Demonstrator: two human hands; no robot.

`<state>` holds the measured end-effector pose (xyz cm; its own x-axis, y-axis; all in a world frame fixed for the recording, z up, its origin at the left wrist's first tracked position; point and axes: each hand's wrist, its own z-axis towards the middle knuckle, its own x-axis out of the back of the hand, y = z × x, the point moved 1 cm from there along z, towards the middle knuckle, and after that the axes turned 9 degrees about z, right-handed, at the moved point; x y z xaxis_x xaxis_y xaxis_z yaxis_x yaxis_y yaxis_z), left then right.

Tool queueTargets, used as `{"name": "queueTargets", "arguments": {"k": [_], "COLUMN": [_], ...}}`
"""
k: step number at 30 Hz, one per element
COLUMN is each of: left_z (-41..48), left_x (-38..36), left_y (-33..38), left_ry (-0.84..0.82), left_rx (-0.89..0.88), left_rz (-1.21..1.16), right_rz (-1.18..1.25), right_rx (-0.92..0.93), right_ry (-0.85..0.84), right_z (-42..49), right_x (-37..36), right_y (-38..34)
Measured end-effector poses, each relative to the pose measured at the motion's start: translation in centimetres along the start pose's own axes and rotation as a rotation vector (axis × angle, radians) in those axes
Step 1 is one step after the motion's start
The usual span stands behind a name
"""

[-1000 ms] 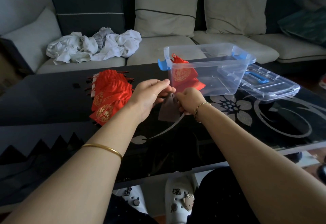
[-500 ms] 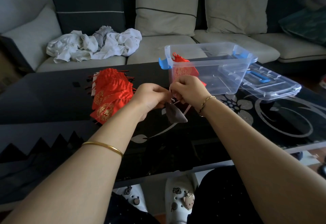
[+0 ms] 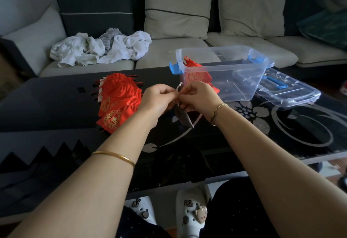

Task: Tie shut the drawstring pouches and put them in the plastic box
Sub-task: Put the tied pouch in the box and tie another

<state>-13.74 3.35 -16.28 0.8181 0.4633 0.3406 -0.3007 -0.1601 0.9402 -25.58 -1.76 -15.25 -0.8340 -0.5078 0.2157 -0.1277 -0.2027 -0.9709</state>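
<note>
**Both hands pinched on the cord of a grey pouch**

We find the two hands meeting knuckle to knuckle above the table, just in front of the box. The left hand (image 3: 159, 99) has its fingers curled in and pinches the pale drawstring (image 3: 179, 87), which loops up in the small gap between the hands. The right hand (image 3: 199, 99) is curled the same way, its fingertips closed on the same cord. Below them hangs the grey pouch (image 3: 183, 118), off the tabletop and tilted, with a loose strand of cord trailing down to its right.

On the left forearm we see a gold bangle (image 3: 114, 156), and on the right wrist a thin bracelet (image 3: 218, 109).

Just left of the hands a heap of red pouches (image 3: 120, 104) with gold patterns lies on the dark table (image 3: 47, 106). Behind the right hand stands the clear plastic box (image 3: 246, 85) with blue clips, open at the top. One red pouch (image 3: 195, 75) leans against the box's near-left corner inside it. The box's lid (image 3: 290, 92) lies flat on the table, touching the box on its right.

Beyond the table runs a sofa (image 3: 169, 53) with cushions, and a bundle of white clothes (image 3: 101, 50) sits on its left seat. At the bottom edge, under the table, we make out white clogs (image 3: 193, 212) with charms.
</note>
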Motion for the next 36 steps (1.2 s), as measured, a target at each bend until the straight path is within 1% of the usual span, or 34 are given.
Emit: {"name": "queueTargets", "arguments": {"k": [5,7,11,13,15,17,19,21,26,29,30,32,34,36], "left_z": [-0.1,-0.1,0.1,0.1,0.0,-0.1,-0.3,-0.5,-1.4,-1.8,-1.8,-1.6,-1.5,-1.3], "left_x": [-0.1,-0.2,-0.5,-0.4,-0.3,-0.2,-0.2,-0.1,-0.2,-0.2,-0.2,0.0,0.1,0.2], "left_y": [0.3,0.3,0.3,0.5,0.7,0.9,0.9,1.0,1.8,2.1,2.0,1.7,1.4,1.1], "left_ry": [0.057,0.092,0.199,0.229,0.230,0.189,0.154,0.167,0.248,0.277,0.282,0.276,0.258,0.247], "left_rx": [-0.062,-0.070,-0.077,-0.064,-0.042,-0.032,-0.057,-0.094,-0.222,-0.302,-0.328,-0.366,-0.369,-0.368], "left_rz": [0.070,0.078,0.111,0.094,0.041,0.025,0.075,0.149,0.400,0.499,0.521,0.540,0.518,0.483], "right_rz": [0.020,-0.038,-0.177,-0.239,-0.260,-0.262,-0.268,-0.323,-0.636,-0.797,-0.803,-0.721,-0.533,-0.293], "right_rx": [0.036,0.060,0.165,0.206,0.225,0.233,0.243,0.260,0.337,0.336,0.324,0.290,0.219,0.111], "right_ry": [0.048,0.084,0.177,0.194,0.197,0.206,0.210,0.196,0.142,0.085,0.074,0.073,0.075,0.068], "right_z": [0.0,0.1,0.5,0.6,0.6,0.5,0.5,0.5,0.9,1.2,1.3,1.3,1.1,0.7], "right_x": [0.0,-0.3,-0.8,-0.9,-0.8,-0.6,-0.4,-0.4,-1.0,-1.6,-1.8,-1.7,-1.2,-0.8], "right_y": [0.3,0.5,0.6,0.5,0.5,0.5,0.4,0.3,0.0,-0.1,0.0,0.0,0.0,0.2]}}
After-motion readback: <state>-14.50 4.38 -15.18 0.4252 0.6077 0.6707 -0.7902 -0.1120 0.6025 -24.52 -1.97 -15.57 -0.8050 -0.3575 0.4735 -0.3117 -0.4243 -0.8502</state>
